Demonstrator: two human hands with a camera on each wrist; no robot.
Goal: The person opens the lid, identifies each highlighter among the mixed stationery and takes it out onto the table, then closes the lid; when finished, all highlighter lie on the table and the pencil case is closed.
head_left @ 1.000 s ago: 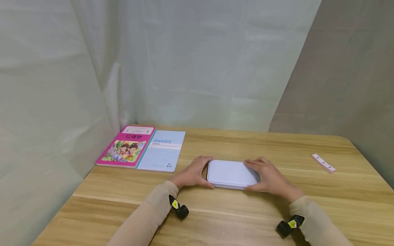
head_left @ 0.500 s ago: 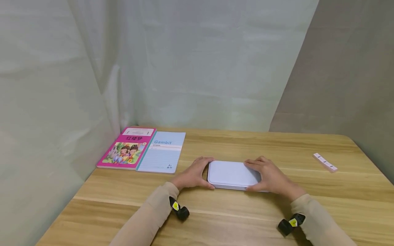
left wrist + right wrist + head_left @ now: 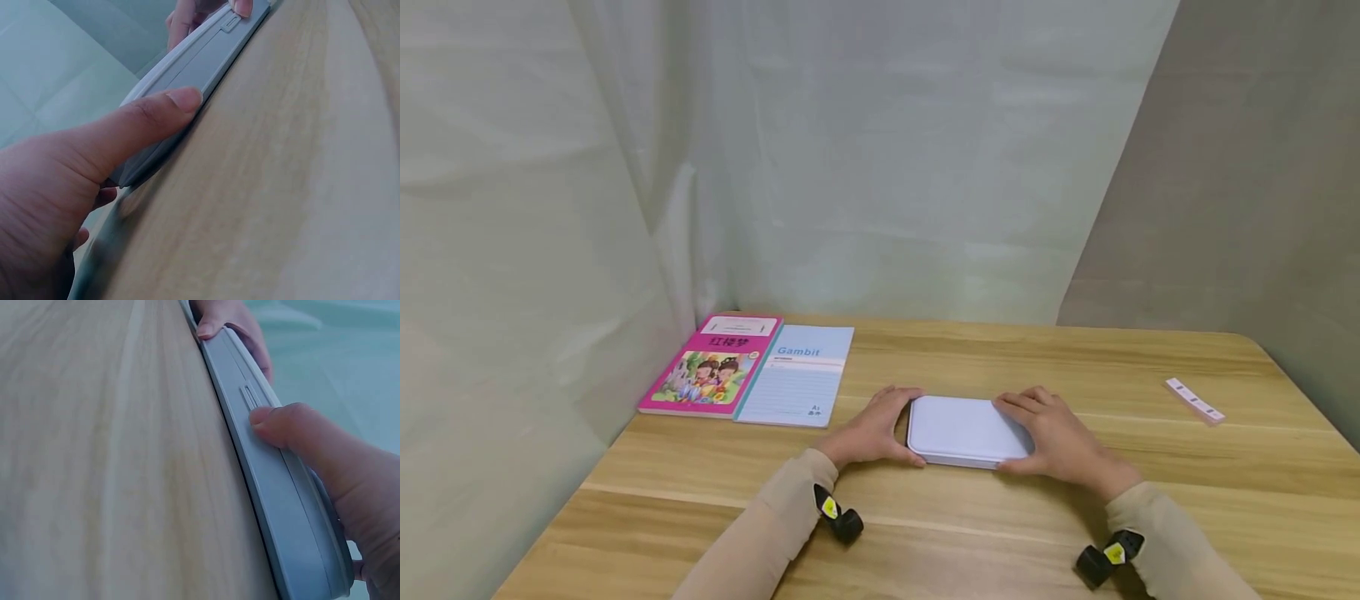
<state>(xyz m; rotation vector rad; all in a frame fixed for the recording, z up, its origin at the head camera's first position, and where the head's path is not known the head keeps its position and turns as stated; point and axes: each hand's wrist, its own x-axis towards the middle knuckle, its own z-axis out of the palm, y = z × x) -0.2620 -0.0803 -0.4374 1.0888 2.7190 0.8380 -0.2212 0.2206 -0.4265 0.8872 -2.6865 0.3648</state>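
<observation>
A flat white case with rounded corners lies lengthwise on the wooden table, its lid closed. My left hand grips its left end, thumb at the near side and fingers round behind. At the right end my right hand holds it the same way. Seen from the left wrist, the left thumb presses the grey side wall of the case. In the right wrist view, the right thumb touches that wall right beside a small slotted latch. The far fingers are mostly hidden behind the case.
A pink picture-cover book lies at the back left, with a pale blue "Gambit" notebook against its right side. Off to the right is a small pinkish-white strip with dark marks. Pale curtains hang behind the table.
The head view has shifted very slightly. Both hands keep their hold on the case, which stays in place on the table.
</observation>
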